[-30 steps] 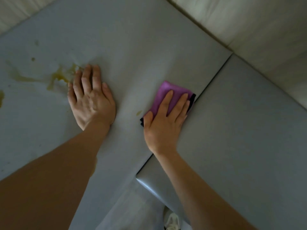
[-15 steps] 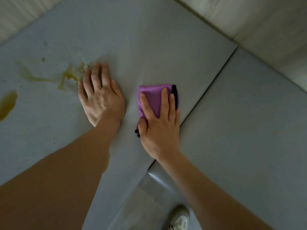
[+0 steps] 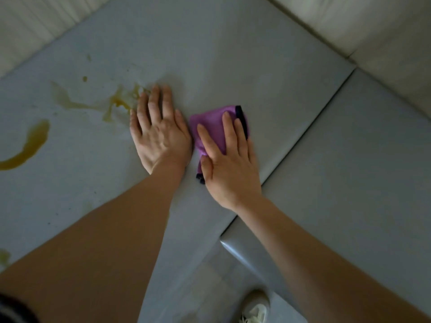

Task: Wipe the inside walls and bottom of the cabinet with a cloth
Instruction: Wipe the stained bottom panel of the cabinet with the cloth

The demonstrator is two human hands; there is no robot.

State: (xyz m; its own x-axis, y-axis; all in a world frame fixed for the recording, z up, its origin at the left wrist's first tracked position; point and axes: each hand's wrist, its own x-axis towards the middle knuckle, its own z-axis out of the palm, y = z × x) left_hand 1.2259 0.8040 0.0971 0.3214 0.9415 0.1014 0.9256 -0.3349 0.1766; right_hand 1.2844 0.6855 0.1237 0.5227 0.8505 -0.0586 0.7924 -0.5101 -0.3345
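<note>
A folded purple cloth [image 3: 213,123] with a dark edge lies flat on the grey cabinet panel [image 3: 233,61]. My right hand [image 3: 229,164] presses on it with straight fingers and covers its lower part. My left hand [image 3: 159,134] rests flat on the same panel, just left of the cloth, its fingers straight. Yellow-brown stains [image 3: 116,102] spread across the panel at my left fingertips, and a longer streak [image 3: 30,145] lies further left.
A second grey panel [image 3: 349,171] meets the first along a dark seam [image 3: 300,141] right of my right hand. Pale surfaces run behind at the top left and top right. A light shoe [image 3: 255,307] shows on the floor at the bottom.
My right hand has slid the cloth leftward, away from the seam, until it sits close beside my left hand. My left hand has stayed flat on the panel.
</note>
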